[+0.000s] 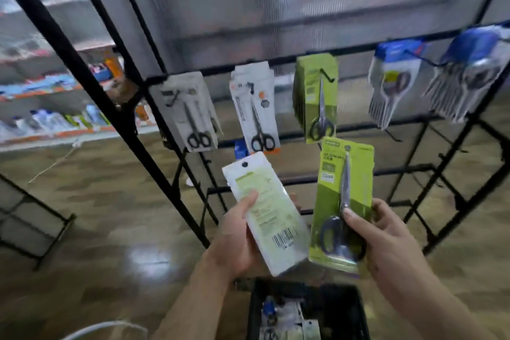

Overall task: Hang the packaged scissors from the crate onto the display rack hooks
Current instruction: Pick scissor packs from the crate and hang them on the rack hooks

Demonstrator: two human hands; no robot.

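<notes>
My left hand (237, 237) grips a scissors pack (269, 215) turned back side out, white and pale green with a barcode. My right hand (386, 232) holds a green scissors pack (345, 196) facing me, thumb on the dark handles. Both packs are raised below the black display rack (276, 59). On its hooks hang a grey pack (190, 110), a white-and-orange pack (255, 107), a stack of green packs (317, 96) and two bunches of blue-topped packs (394, 83), (469, 74). The black crate (342, 309) sits low between my arms with several packs inside.
Lower rack bars and bare hooks (400, 138) stand behind the held packs. A slanted black frame post (91, 85) crosses the left side. Store shelves (55, 119) with goods lie far left. A low wire stand (36, 223) sits on the wooden floor at left.
</notes>
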